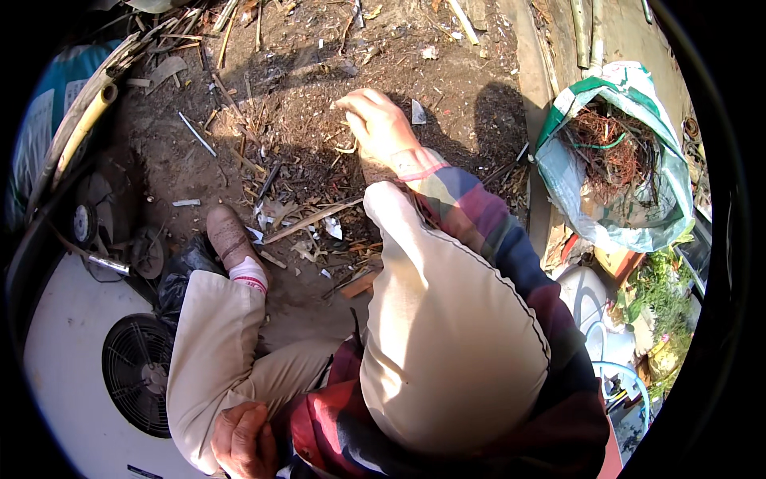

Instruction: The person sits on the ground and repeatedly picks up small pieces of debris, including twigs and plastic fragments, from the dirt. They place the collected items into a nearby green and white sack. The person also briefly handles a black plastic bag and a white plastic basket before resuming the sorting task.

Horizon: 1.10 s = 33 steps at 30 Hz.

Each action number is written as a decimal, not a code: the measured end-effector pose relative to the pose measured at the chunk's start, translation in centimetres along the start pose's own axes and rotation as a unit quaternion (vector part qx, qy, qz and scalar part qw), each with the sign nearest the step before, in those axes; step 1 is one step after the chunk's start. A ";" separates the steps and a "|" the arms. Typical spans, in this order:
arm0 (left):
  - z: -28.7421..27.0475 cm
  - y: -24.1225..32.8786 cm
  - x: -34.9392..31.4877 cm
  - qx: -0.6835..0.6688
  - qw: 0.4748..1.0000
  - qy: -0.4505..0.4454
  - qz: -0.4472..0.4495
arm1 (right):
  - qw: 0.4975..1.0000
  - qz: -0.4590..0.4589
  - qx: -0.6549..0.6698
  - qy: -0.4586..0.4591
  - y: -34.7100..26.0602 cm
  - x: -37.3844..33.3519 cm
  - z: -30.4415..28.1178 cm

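My right hand (pixel 377 126) reaches out past my knee, low over the littered dirt ground (pixel 303 96). Its fingers are drawn together toward the thumb, and a tiny pale bit shows at the fingertips, too small to name. A pale triangular scrap (pixel 418 112) lies just right of that hand. Down by my thigh, my left hand (pixel 243 439) rests with its fingers curled in; whatever they may hold is hidden. Dry leaves, twigs and white scraps (pixel 333 227) are scattered between my foot and my bent right knee.
On the right stands an open white-and-green sack (pixel 614 231) holding tangled reddish wire (pixel 610 148). At the left are a white casing with a round black fan grille (pixel 137 375), a small wheel (pixel 82 223) and a bamboo pole (pixel 84 132). Green plants (pixel 662 295) and a pale-blue hose (pixel 626 371) lie lower right.
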<state>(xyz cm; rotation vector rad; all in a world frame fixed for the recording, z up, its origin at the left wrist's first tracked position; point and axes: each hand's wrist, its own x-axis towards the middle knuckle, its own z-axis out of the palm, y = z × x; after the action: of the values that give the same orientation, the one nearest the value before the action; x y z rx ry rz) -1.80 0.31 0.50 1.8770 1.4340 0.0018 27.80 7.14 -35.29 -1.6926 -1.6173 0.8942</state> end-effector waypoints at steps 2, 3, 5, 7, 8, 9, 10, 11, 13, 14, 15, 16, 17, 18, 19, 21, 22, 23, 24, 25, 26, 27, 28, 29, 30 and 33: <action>0.1 -0.1 -0.4 -0.002 1.000 0.008 -0.003 | 0.988 0.094 -0.028 0.121 3.1 0.7 -2.0; 0.1 -0.2 -0.5 -0.002 1.000 0.008 -0.007 | 0.978 0.136 -0.040 0.153 4.4 0.9 -3.3; 0.1 -0.2 -0.6 -0.004 1.000 0.007 -0.013 | 0.965 0.181 -0.068 0.179 7.9 0.9 -5.6; 0.2 -0.2 -0.6 0.000 1.000 0.015 -0.013 | 0.958 0.213 -0.097 0.165 10.3 1.0 -6.9; 0.3 -0.1 -0.5 0.001 1.000 0.020 -0.013 | 0.956 0.227 -0.098 0.156 11.1 1.0 -7.3; 0.3 -0.1 -0.5 0.005 1.000 0.015 -0.014 | 0.958 0.228 -0.102 0.143 10.9 1.1 -7.6; 0.2 0.0 -0.3 0.008 1.000 0.009 -0.015 | 0.962 0.211 -0.102 0.139 10.9 1.1 -7.4; 0.1 0.0 -0.2 0.011 1.000 0.004 -0.015 | 0.966 0.194 -0.102 0.136 10.9 1.2 -7.1; 0.0 0.1 0.0 0.013 1.000 0.000 -0.015 | 0.970 0.166 -0.135 0.115 10.1 1.4 -6.8; 0.0 0.2 0.1 0.014 1.000 -0.002 -0.015 | 0.969 0.168 -0.144 0.110 10.0 1.5 -6.5; 0.0 0.2 0.1 0.011 1.000 -0.001 -0.014 | 0.968 0.170 -0.154 0.107 9.9 1.6 -6.4; 0.0 0.3 0.1 0.008 1.000 0.001 -0.013 | 0.966 0.171 -0.164 0.103 9.8 1.6 -6.3; 0.1 0.3 0.1 0.005 1.000 0.002 -0.012 | 0.965 0.157 -0.185 0.103 9.7 1.7 -6.2; 0.1 0.3 0.1 0.004 1.000 0.002 -0.014 | 0.963 0.152 -0.198 0.100 9.7 1.7 -6.3; 0.1 0.3 0.1 0.002 1.000 0.002 -0.016 | 0.962 0.147 -0.211 0.098 9.8 1.8 -6.5; 0.2 0.3 0.0 0.001 1.000 0.006 -0.018 | 0.958 0.134 -0.237 0.089 9.5 1.9 -6.6; 0.3 0.2 -0.2 0.001 1.000 0.011 -0.018 | 0.956 0.127 -0.250 0.084 9.2 2.1 -6.7; 0.3 0.2 -0.2 0.001 1.000 0.015 -0.019 | 0.954 0.119 -0.263 0.078 8.9 2.2 -6.7; 0.3 0.1 -0.2 0.003 1.000 0.012 -0.018 | 0.955 0.134 -0.244 0.100 9.2 2.2 -6.6; 0.2 0.1 -0.1 0.004 1.000 0.008 -0.018 | 0.955 0.149 -0.226 0.121 9.7 2.2 -6.4; 0.2 0.2 -0.1 0.006 1.000 0.005 -0.017 | 0.954 0.164 -0.206 0.142 10.1 2.2 -6.3; 0.2 0.1 0.0 0.002 1.000 0.006 -0.017 | 0.956 0.203 -0.134 0.162 10.2 2.2 -6.6; 0.2 0.1 0.0 -0.003 1.000 0.007 -0.017 | 0.958 0.220 -0.084 0.162 11.1 2.4 -6.6; 0.2 0.1 0.1 -0.007 1.000 0.008 -0.017 | 0.958 0.236 -0.034 0.161 12.3 2.7 -6.5; 0.1 0.1 0.2 -0.006 1.000 0.006 -0.015 | 0.955 0.252 0.018 0.158 13.0 2.9 -6.4; 0.0 0.0 0.2 0.002 1.000 0.006 -0.016 | 0.977 0.170 -0.048 0.118 9.6 5.1 -6.5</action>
<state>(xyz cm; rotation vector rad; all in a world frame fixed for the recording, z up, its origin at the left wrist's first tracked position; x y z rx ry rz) -1.71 0.44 0.42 1.8600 1.4739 -0.0049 38.70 11.83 -39.66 -2.0980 -1.2522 0.7470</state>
